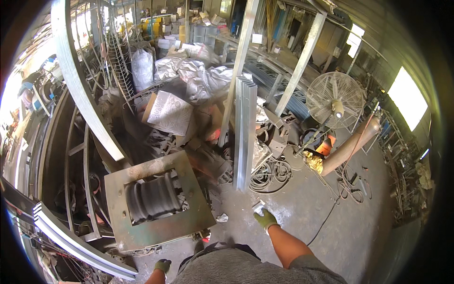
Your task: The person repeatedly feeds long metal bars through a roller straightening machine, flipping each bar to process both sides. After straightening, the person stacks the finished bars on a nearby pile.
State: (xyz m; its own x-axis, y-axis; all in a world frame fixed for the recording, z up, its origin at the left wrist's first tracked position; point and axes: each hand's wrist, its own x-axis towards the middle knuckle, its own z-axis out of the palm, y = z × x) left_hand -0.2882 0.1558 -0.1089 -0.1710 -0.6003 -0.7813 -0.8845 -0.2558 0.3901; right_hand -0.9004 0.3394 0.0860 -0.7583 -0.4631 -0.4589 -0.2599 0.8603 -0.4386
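grey concrete floor [331,222] spreads open to the person's right and front, stained and dusty, with a black cable [331,213] snaking across it toward a loop of coiled wire [269,173]. on the person's left the room closes in: a rusty square steel plate [189,208] with a cut-out window sits over a dark ribbed roller [153,196], its near edge just ahead of the person's feet. a bundle of upright pale metal channels [246,132] stands between the plate and the open floor, its lower end resting on the ground near the coiled wire. long curved metal rails [75,244] sweep along the left rim, and a slanted steel beam [82,90] leans above the plate. a pedestal fan [335,99] and a tilted tan gas cylinder [352,144] stand well apart on the far right.

the right hand [266,219], in a green-yellow glove, reaches out low over the floor, fingers curled round a small pale scrap of metal or paper [258,207]; exactly what it is cannot be told. the scrap sits at the glove's fingertips, just in front of the channel bundle's base. the left hand [163,266], also gloved, hangs low by the plate's near corner with fingers loosely bent, touching nothing that shows; how far it is closed cannot be told.
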